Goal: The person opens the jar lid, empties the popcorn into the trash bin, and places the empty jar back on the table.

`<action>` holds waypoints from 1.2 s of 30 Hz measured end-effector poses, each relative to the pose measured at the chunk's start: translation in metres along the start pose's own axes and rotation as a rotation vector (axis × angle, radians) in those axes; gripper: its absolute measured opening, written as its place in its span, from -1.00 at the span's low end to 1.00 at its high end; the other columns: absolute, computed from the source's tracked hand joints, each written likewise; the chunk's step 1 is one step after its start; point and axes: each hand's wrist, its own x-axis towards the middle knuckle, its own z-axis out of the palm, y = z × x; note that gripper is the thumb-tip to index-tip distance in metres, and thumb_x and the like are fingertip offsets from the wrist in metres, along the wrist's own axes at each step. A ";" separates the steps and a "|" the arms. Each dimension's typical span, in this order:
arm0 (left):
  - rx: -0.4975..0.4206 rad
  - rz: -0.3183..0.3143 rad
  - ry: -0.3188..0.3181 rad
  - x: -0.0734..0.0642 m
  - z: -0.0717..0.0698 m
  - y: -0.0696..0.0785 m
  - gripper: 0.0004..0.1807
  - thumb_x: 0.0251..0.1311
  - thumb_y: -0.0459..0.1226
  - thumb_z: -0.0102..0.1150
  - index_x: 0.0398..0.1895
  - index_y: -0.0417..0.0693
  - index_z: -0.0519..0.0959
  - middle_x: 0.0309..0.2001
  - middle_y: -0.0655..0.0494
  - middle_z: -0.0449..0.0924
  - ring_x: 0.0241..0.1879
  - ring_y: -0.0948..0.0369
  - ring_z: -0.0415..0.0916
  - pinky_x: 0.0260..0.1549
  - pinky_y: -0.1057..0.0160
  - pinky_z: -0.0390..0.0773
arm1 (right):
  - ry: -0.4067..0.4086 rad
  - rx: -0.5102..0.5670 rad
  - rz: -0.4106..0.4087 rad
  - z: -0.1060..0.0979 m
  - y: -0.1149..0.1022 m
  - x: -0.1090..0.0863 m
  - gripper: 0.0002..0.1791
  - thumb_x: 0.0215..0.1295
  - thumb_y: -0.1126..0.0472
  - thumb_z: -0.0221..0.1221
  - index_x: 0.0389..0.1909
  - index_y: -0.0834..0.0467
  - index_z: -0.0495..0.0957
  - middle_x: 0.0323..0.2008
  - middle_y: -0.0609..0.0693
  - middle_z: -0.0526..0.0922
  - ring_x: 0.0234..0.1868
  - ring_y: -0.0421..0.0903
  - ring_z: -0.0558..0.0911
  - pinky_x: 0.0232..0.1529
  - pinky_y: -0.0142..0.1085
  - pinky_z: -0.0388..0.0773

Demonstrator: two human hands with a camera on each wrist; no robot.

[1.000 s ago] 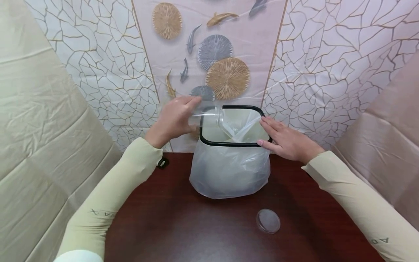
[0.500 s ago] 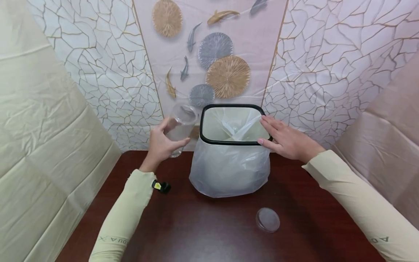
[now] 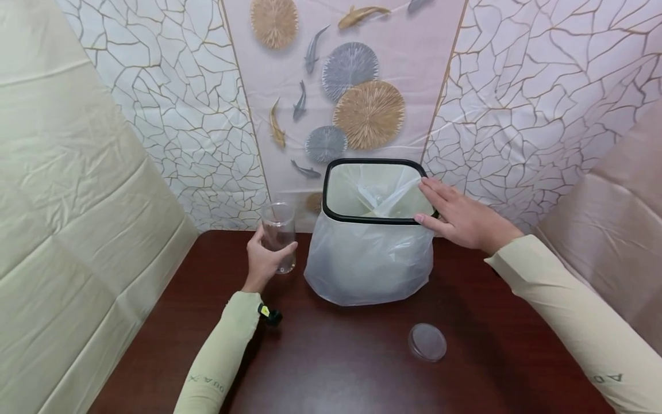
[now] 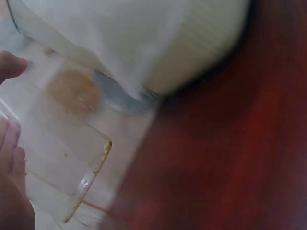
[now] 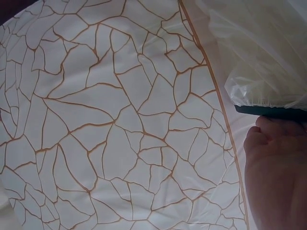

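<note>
My left hand [image 3: 262, 261] grips a clear plastic jar [image 3: 280, 223], which stands upright and uncapped left of the bin. Brownish residue clings along the bottom edge of the jar [image 4: 72, 153] in the left wrist view. A pale trash bin with a black rim [image 3: 372, 219] sits at the back of the table, lined with a translucent bag [image 3: 369, 267] that hangs down outside. Against the rim's right side rests my right hand [image 3: 468, 219], fingers straight and thumb near the front corner. A round clear lid [image 3: 427, 342] lies in front of the bin.
The dark red-brown table [image 3: 331, 374] reaches back to a patterned cloth wall [image 3: 201, 126]. Beige quilted cloth [image 3: 67, 218] closes in the left side. A small black device [image 3: 271, 315] is fixed at my left cuff.
My left hand has turned the jar from tipped over the bin to upright. It has moved the jar left and down toward the table. The right hand stays at the rim.
</note>
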 end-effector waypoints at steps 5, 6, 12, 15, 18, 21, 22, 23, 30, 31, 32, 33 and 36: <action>0.021 -0.015 0.014 -0.021 0.002 0.000 -0.37 -0.04 -0.39 0.64 0.17 -0.20 0.62 0.06 -0.20 0.71 -0.03 0.26 0.57 0.00 0.38 0.52 | 0.007 0.004 -0.015 0.000 -0.001 0.001 -0.07 0.62 -0.28 -0.09 0.71 0.22 -0.11 0.72 0.23 -0.10 0.72 0.27 -0.06 0.65 0.26 -0.03; 0.019 -0.021 0.017 -0.023 0.003 -0.004 -0.37 -0.04 -0.39 0.64 0.17 -0.20 0.62 0.07 -0.20 0.71 -0.02 0.26 0.57 0.01 0.38 0.52 | 0.008 0.005 -0.018 0.001 -0.001 0.001 -0.07 0.62 -0.28 -0.09 0.71 0.22 -0.10 0.72 0.23 -0.10 0.72 0.27 -0.06 0.65 0.26 -0.03; 0.023 -0.067 0.031 -0.024 0.004 -0.039 -0.34 -0.06 -0.41 0.65 0.18 -0.20 0.60 0.08 -0.24 0.70 -0.06 0.37 0.57 -0.02 0.44 0.52 | 0.010 0.005 -0.024 0.002 -0.002 0.001 -0.07 0.62 -0.27 -0.08 0.71 0.23 -0.10 0.72 0.24 -0.09 0.72 0.27 -0.05 0.65 0.26 -0.04; 0.002 -0.070 0.006 -0.026 0.001 -0.048 -0.31 -0.08 -0.37 0.68 0.20 -0.12 0.58 0.07 -0.14 0.70 -0.05 0.36 0.58 -0.02 0.43 0.55 | 0.008 0.007 -0.024 0.002 -0.002 0.001 -0.07 0.62 -0.26 -0.08 0.71 0.23 -0.10 0.72 0.24 -0.10 0.72 0.27 -0.06 0.66 0.26 -0.05; -0.014 -0.091 -0.048 -0.027 -0.003 -0.052 -0.24 -0.06 -0.27 0.70 0.26 0.02 0.53 0.12 -0.01 0.66 0.04 0.24 0.58 0.08 0.28 0.58 | 0.001 0.015 -0.012 0.001 0.000 0.001 -0.07 0.62 -0.28 -0.08 0.71 0.21 -0.11 0.72 0.22 -0.11 0.72 0.26 -0.07 0.65 0.26 -0.04; 0.041 -0.128 -0.124 -0.026 -0.006 -0.052 -0.08 -0.07 -0.08 0.72 0.39 0.18 0.42 0.23 0.07 0.60 0.20 0.11 0.54 0.25 0.03 0.54 | -0.005 0.033 0.010 0.000 0.002 -0.001 -0.05 0.61 -0.31 -0.08 0.72 0.18 -0.12 0.73 0.19 -0.13 0.73 0.25 -0.08 0.64 0.27 -0.02; 0.063 -0.141 -0.151 -0.026 -0.007 -0.051 -0.02 -0.08 -0.04 0.72 0.44 0.22 0.37 0.26 0.07 0.57 0.24 0.07 0.52 0.29 -0.06 0.51 | -0.005 0.038 0.015 0.000 0.003 -0.002 -0.05 0.60 -0.32 -0.08 0.72 0.16 -0.13 0.73 0.18 -0.13 0.73 0.26 -0.07 0.63 0.28 -0.01; 0.082 -0.152 -0.180 -0.026 -0.008 -0.049 0.06 -0.09 -0.01 0.72 0.50 0.26 0.30 0.32 0.06 0.53 0.29 0.03 0.49 0.34 -0.14 0.47 | -0.002 0.045 0.021 0.000 0.003 -0.003 -0.04 0.60 -0.33 -0.08 0.73 0.15 -0.13 0.74 0.17 -0.13 0.73 0.26 -0.07 0.63 0.29 0.00; 0.266 -0.143 -0.301 -0.028 -0.031 -0.037 0.43 -0.10 0.11 0.68 0.73 0.29 -0.14 0.62 0.00 0.20 0.56 -0.05 0.23 0.48 -0.27 0.29 | 0.088 0.051 0.012 0.003 -0.003 -0.014 -0.03 0.57 -0.32 0.00 0.72 0.14 -0.10 0.73 0.15 -0.08 0.70 0.27 0.04 0.59 0.30 0.09; 0.301 -0.134 -0.310 -0.028 -0.036 -0.034 0.43 -0.08 0.12 0.66 0.74 0.24 -0.15 0.64 -0.02 0.15 0.59 -0.06 0.19 0.49 -0.29 0.27 | 0.112 0.041 0.008 0.003 -0.004 -0.017 -0.02 0.56 -0.31 0.02 0.72 0.16 -0.09 0.73 0.16 -0.06 0.69 0.27 0.05 0.59 0.29 0.10; 0.345 -0.126 -0.320 -0.028 -0.040 -0.031 0.42 -0.06 0.13 0.64 0.74 0.21 -0.16 0.66 -0.05 0.11 0.62 -0.08 0.14 0.50 -0.32 0.25 | 0.135 0.033 0.006 0.004 -0.005 -0.020 -0.01 0.55 -0.30 0.05 0.72 0.16 -0.09 0.72 0.16 -0.05 0.69 0.27 0.06 0.59 0.29 0.10; 0.397 -0.120 -0.336 -0.028 -0.044 -0.028 0.40 -0.03 0.15 0.61 0.75 0.19 -0.17 0.68 -0.07 0.08 0.63 -0.10 0.11 0.50 -0.34 0.24 | 0.158 0.025 0.006 0.005 -0.006 -0.024 0.00 0.54 -0.29 0.07 0.71 0.18 -0.08 0.72 0.17 -0.03 0.69 0.28 0.07 0.59 0.29 0.11; 0.573 -0.079 -0.378 -0.029 -0.056 -0.019 0.35 0.05 0.20 0.51 0.74 0.03 -0.13 0.69 -0.14 0.02 0.65 -0.16 0.05 0.52 -0.36 0.21 | 0.211 0.010 0.016 0.008 -0.006 -0.035 0.03 0.50 -0.27 0.12 0.70 0.23 -0.06 0.71 0.23 -0.01 0.69 0.27 0.06 0.61 0.27 0.08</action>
